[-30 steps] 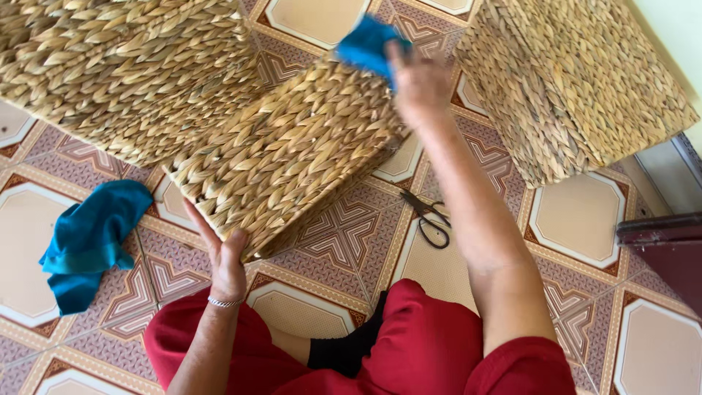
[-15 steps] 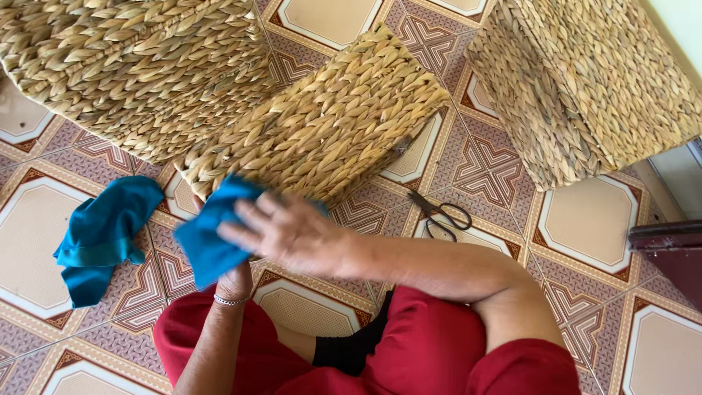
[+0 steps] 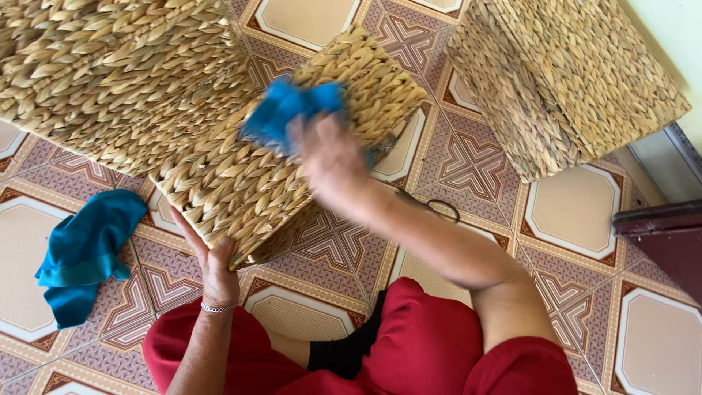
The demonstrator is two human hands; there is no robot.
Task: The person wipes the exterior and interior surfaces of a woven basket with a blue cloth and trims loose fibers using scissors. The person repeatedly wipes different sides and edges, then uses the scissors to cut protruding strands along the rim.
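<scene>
A woven straw basket (image 3: pixel 241 175) lies tilted in front of me, one flat side facing up. My left hand (image 3: pixel 212 267) grips its near lower corner and steadies it. My right hand (image 3: pixel 329 157), blurred with motion, presses a blue cloth (image 3: pixel 289 110) against the upper part of that woven side.
A second blue cloth (image 3: pixel 84 252) lies crumpled on the patterned tile floor at left. A big woven basket (image 3: pixel 95 73) fills the upper left; another woven basket (image 3: pixel 563 80) stands at upper right. Black scissors (image 3: pixel 435 208) lie on the tiles behind my right arm. A dark red object (image 3: pixel 662 234) is at the right edge.
My right hand swept the blue cloth from the basket's far top edge down to its near left corner, then back up across the woven side. The left hand kept its grip.
</scene>
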